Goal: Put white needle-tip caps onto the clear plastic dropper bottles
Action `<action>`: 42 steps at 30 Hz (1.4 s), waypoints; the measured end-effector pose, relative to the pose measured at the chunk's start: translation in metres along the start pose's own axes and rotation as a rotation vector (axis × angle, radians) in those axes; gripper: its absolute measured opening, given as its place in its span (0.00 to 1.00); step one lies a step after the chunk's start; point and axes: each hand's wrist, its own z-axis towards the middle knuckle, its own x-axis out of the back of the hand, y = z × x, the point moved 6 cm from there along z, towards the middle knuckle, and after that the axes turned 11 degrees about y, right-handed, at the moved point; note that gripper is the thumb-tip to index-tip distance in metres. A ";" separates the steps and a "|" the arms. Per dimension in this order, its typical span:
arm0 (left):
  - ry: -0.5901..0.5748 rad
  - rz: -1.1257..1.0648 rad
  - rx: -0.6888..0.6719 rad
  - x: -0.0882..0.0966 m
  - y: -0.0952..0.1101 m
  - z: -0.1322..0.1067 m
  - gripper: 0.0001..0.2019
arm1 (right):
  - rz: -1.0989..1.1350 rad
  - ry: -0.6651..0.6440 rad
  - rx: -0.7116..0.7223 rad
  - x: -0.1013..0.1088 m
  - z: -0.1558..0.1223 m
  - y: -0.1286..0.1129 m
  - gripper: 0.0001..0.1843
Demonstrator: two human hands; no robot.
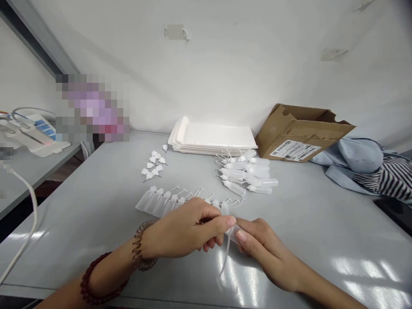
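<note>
My right hand is closed round a small translucent squeeze bottle, with the thumb along its side. Closed at the top end of that bottle is my left hand, its thumb and fingers pinching the cap, which they mostly hide. A thin white strap hangs down from the bottle's neck. Behind my left hand lies a row of similar bottles with white tops and loose straps, partly covered by the hand. Farther back are several white needle-tip caps in a loose group.
A heap of bottles with tips fitted lies right of centre, before a stack of white padded envelopes. An open cardboard box leans by the wall. At right are blue cloth and a dark phone. A white cable hangs left.
</note>
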 end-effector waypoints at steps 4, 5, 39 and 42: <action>0.066 0.203 -0.168 -0.001 0.007 -0.002 0.18 | 0.554 -0.182 -0.260 -0.014 -0.001 0.017 0.28; 0.094 0.270 -0.235 -0.001 0.010 -0.003 0.18 | 0.717 -0.268 -0.358 -0.021 -0.004 0.022 0.29; 0.799 1.056 -0.069 0.159 -0.037 -0.010 0.13 | -1.066 0.720 0.927 0.112 0.062 -0.029 0.12; 0.795 1.092 -0.038 0.158 -0.039 -0.010 0.15 | -1.128 0.778 1.001 0.099 0.044 -0.036 0.12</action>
